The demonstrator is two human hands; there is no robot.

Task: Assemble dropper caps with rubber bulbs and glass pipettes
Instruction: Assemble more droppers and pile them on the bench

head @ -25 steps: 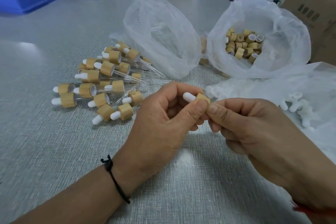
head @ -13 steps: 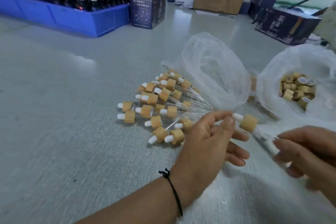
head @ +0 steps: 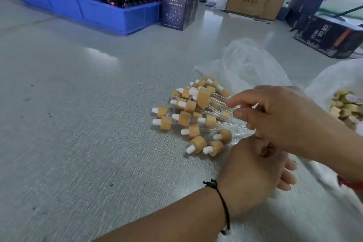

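A pile of assembled droppers [head: 185, 119], each with a bamboo-coloured cap, a white rubber bulb and a glass pipette, lies on the grey table. My right hand [head: 279, 116] reaches over the pile from the right and pinches the glass pipette of one assembled dropper [head: 202, 98], whose cap hangs just above the pile. My left hand [head: 255, 171] rests below it with relaxed fingers and holds nothing. A clear bag with loose bamboo caps [head: 345, 108] sits at the right edge.
A crumpled clear plastic bag [head: 249, 65] lies behind the pile. A blue crate of dark bottles [head: 88, 10] and stacked dark boxes [head: 180, 13] stand at the back. A cardboard box [head: 253, 4], a person behind it and another dark box [head: 330, 37] are further right.
The finished dropper passed from both hands to my right hand alone, which carried it left over the pile. My left hand let go and dropped back. The view tilted up.
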